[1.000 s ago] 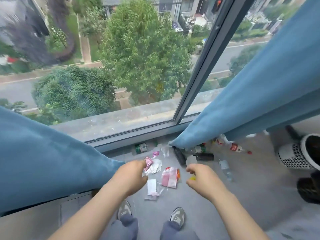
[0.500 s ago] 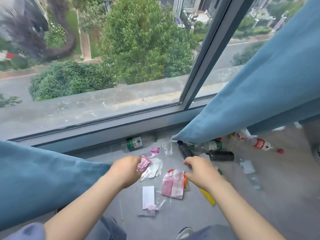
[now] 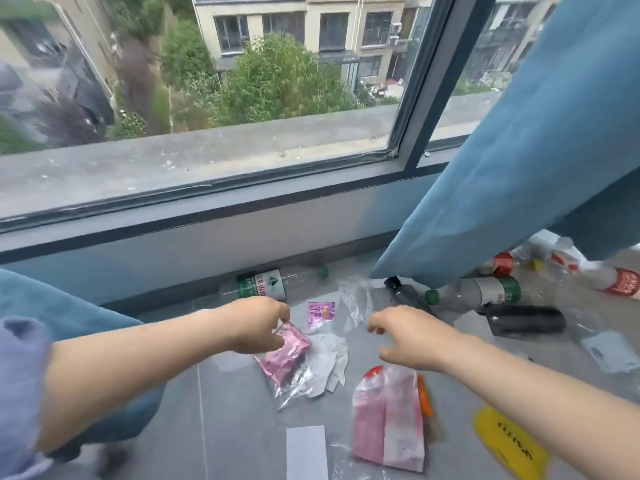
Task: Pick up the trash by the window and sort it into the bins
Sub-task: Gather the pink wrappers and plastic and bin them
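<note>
Floor (image 3: pixel 225 427) first: what lies on it, under the window (image 3: pixel 242 98)?

– Scattered rubbish on grey tiles. A green-labelled clear bottle (image 3: pixel 270 284) lies on its side against the foot of the wall. A black bottle (image 3: pixel 405 294) pokes out from under the hem of the blue curtain (image 3: pixel 519 168). Towards 3 o'clock from it, a green-capped bottle (image 3: pixel 478 292) and a second black bottle (image 3: pixel 523 320) lie close together.

And the left grip (image 3: pixel 258 323)?

– It sits at 6 o'clock from the green-labelled clear bottle and pinches a pink wrapper (image 3: pixel 285 355) by its upper end, between thumb and fingertips. The wrapper slants towards 5 o'clock, its lower end over a crumpled white scrap (image 3: pixel 327 362). Whether the two touch I cannot tell.

The right grip (image 3: pixel 412 337)?

– Released: the fingers are loosely curled with nothing in them, above the floor. A small magenta sachet (image 3: pixel 321 314) lies at 10 o'clock from it, between the two hands, and a piece of clear film (image 3: pixel 356 299) at 11 o'clock. At 6 o'clock from it a pink-and-white bag (image 3: pixel 388 420) lies flat, with an orange edge showing along its right side.

Anything nearer the person?

– A white paper slip (image 3: pixel 306 452) at 6 o'clock in the view, cut off by the bottom edge, just left of the bag. A yellow wrapper (image 3: pixel 509 441) lies at 4 o'clock, partly behind the right forearm. Far out at 3 o'clock, a red-labelled bottle (image 3: pixel 620 282) lies below the curtain's hem.
</note>
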`<control>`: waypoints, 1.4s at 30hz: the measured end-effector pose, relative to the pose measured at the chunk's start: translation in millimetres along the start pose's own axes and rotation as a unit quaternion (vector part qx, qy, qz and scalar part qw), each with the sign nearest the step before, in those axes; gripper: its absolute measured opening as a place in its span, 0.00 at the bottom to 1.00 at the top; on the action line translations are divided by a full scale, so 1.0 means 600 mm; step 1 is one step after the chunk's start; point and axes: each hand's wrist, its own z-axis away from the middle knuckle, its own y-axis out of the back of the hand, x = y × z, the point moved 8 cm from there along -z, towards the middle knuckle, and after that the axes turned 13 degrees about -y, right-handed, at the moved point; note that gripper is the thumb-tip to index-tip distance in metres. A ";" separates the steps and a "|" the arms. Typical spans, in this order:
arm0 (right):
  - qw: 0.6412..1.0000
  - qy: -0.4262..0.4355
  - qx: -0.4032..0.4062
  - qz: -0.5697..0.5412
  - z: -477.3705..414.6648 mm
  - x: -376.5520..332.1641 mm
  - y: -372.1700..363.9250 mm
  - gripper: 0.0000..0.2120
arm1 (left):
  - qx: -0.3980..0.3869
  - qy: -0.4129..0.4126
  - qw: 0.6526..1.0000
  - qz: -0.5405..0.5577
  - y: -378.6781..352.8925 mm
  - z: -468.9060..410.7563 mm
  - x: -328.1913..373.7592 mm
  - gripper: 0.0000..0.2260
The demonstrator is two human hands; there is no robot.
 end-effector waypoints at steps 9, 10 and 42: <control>0.999 -0.009 0.015 0.047 0.027 0.049 -0.107 0.20 | 0.055 0.039 0.997 0.032 -0.115 -0.031 -0.059 0.23; 0.999 -0.017 0.017 0.046 0.027 0.056 -0.116 0.20 | 0.057 0.049 0.996 0.040 -0.122 -0.030 -0.067 0.24; 0.997 -0.070 0.033 0.002 -0.022 0.096 -0.244 0.29 | 0.109 0.069 0.991 0.038 -0.184 -0.106 -0.091 0.32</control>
